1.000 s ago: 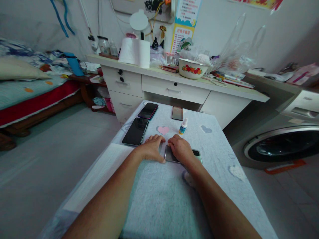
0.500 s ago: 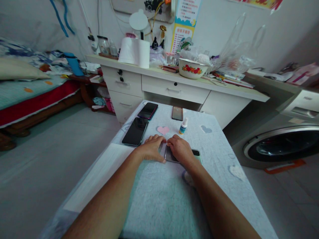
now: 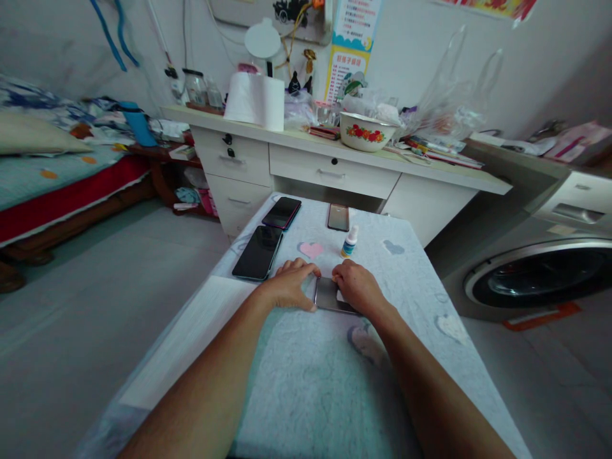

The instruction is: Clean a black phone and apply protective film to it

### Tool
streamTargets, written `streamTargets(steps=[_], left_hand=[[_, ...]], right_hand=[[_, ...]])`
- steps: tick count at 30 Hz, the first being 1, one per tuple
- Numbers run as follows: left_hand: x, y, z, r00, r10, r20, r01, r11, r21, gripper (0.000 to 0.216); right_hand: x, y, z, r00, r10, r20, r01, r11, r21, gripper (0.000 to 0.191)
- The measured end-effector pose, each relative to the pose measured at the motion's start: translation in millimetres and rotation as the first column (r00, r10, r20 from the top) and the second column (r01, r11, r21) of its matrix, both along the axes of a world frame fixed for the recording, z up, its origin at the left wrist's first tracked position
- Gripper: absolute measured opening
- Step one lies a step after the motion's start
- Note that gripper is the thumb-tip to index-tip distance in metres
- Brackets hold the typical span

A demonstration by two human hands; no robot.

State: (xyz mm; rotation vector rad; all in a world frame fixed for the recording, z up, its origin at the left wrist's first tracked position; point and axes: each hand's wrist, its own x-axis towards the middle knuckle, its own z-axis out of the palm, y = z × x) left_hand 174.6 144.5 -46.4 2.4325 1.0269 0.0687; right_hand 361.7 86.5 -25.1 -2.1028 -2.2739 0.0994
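A flat phone point(image 3: 326, 294) with a grey, shiny face lies crosswise on the cloth-covered table. My left hand point(image 3: 292, 285) grips its left end, thumb at the near corner and fingers at the far one. Over the right part of the phone, my right hand point(image 3: 356, 285) is closed with its fingers curled down. A small pale edge shows under that hand; what it belongs to is hidden. Just beyond stands a small white bottle point(image 3: 350, 242) with a blue and yellow label. Two dark phones, one nearer point(image 3: 259, 253) and one farther point(image 3: 282, 212), lie to the left.
A brown-edged phone or phone case point(image 3: 338, 217) lies at the table's far end. White paper point(image 3: 191, 338) covers the left edge. Behind stands a white desk point(image 3: 335, 173) bearing a flowered bowl point(image 3: 366, 132) and paper rolls point(image 3: 254, 102). A washing machine point(image 3: 540, 223) is at right.
My right hand has shifted slightly right along the phone, uncovering more of its grey face. The black and mint-green part seen right of that hand is now hidden. My left hand stays at the left end.
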Motion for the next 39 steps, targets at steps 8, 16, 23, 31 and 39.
streamTargets(steps=[8, 16, 23, 31, 39], left_hand=[[1, 0, -0.3, 1.0, 0.005, 0.01, -0.005, 1.0, -0.015, 0.068], [3, -2, 2.3, 0.999, 0.038, -0.013, -0.039, 0.998, -0.043, 0.068], [2, 0, 0.3, 1.0, 0.017, -0.012, -0.017, 1.0, -0.021, 0.069], [4, -1, 1.5, 1.0, 0.022, -0.012, -0.022, 0.999, -0.03, 0.069], [4, -1, 1.6, 1.0, 0.017, -0.014, -0.018, 0.999, -0.029, 0.07]], right_hand=[[14, -8, -1.2, 0.997, -0.074, 0.027, 0.075, 0.997, -0.037, 0.024], [21, -16, -2.3, 0.988, -0.154, -0.025, 0.154, 0.988, -0.028, 0.023], [22, -16, -7.5, 0.984, -0.154, -0.084, 0.157, 0.987, 0.021, 0.023], [14, -18, -8.8, 0.988, -0.132, -0.084, 0.136, 0.99, 0.037, 0.022], [10, -16, -10.7, 0.991, -0.096, -0.091, 0.099, 0.995, 0.031, 0.024]])
